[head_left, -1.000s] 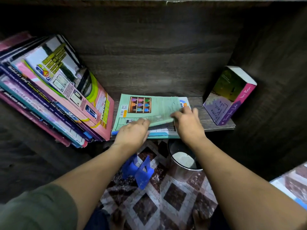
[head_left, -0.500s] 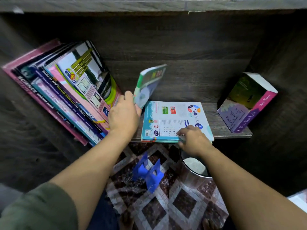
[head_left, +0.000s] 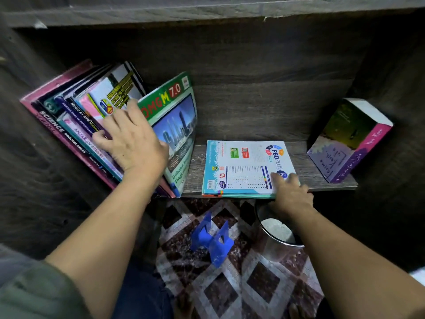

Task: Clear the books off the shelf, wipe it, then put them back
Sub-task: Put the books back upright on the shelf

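Your left hand point(head_left: 133, 143) lies flat with fingers spread against the leaning row of books point(head_left: 87, 125) at the left end of the shelf point(head_left: 301, 164), pressing the green workbook point(head_left: 174, 132) into the row without gripping anything. Your right hand point(head_left: 289, 194) pinches the near right corner of the white workbook point(head_left: 243, 166), thumb on the cover and fingers curled under the front edge; that book lies flat in the middle of the shelf, its front edge at the shelf's front edge, on at least one more thin book. A thick paperback point(head_left: 349, 139) leans at the right end, well apart from the rest.

The workbooks look thin, soft-covered and glossy, so expect them to be light, floppy and a bit slippery. Held by one corner the white one will likely sag; it is better to slide your fingers further under the spine side before lifting. The leaning row may slump if your left hand lets go.

Readable writing: "PBD PLUS" on the white cover, "OMG M 7.0" and "Bahasa" on the green one, "SCIENCE PROCESS SKILLS" and "ANJAKAN PRIMA" on spines in the row. The paperback's handwritten-style lettering is unclear.
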A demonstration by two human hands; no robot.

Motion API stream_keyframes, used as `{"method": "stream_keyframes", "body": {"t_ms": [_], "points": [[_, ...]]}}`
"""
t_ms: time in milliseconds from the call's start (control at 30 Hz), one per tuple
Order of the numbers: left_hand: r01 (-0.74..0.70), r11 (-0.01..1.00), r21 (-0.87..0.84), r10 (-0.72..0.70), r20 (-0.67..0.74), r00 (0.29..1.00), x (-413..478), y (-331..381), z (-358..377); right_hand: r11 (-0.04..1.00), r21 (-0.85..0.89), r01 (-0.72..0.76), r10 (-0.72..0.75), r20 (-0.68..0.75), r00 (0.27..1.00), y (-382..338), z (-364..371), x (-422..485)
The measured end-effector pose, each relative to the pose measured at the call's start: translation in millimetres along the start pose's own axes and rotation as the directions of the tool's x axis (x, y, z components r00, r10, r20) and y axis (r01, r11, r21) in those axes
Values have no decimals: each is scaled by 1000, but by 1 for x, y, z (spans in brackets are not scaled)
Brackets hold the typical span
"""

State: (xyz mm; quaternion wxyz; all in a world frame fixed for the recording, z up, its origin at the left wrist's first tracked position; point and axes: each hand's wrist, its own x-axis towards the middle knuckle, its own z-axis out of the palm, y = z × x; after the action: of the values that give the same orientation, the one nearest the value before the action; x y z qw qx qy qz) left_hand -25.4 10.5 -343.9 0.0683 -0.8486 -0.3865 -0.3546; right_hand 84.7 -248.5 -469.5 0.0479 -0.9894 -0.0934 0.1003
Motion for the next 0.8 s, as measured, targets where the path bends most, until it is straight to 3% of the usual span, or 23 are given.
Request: {"method": "stream_keyframes", "body": {"t_ms": [233, 533, 667, 800], "points": [[141, 989, 37, -140, -25, 990, 3, -7, -1, 996, 93, -7, 9, -20, 1000, 2, -2, 5], [86, 995, 49, -88, 29, 996, 1, -18, -2, 992, 122, -34, 32, 16, 999, 10, -8, 13], [127, 991, -36, -128, -24, 991, 2, -26, -8, 921, 390, 23, 41, -155, 987, 16, -7, 19], [128, 987, -94, -128, 12, 992, 6, -36, -3, 844, 488, 223, -23, -383, 923, -2, -25, 8]]}}
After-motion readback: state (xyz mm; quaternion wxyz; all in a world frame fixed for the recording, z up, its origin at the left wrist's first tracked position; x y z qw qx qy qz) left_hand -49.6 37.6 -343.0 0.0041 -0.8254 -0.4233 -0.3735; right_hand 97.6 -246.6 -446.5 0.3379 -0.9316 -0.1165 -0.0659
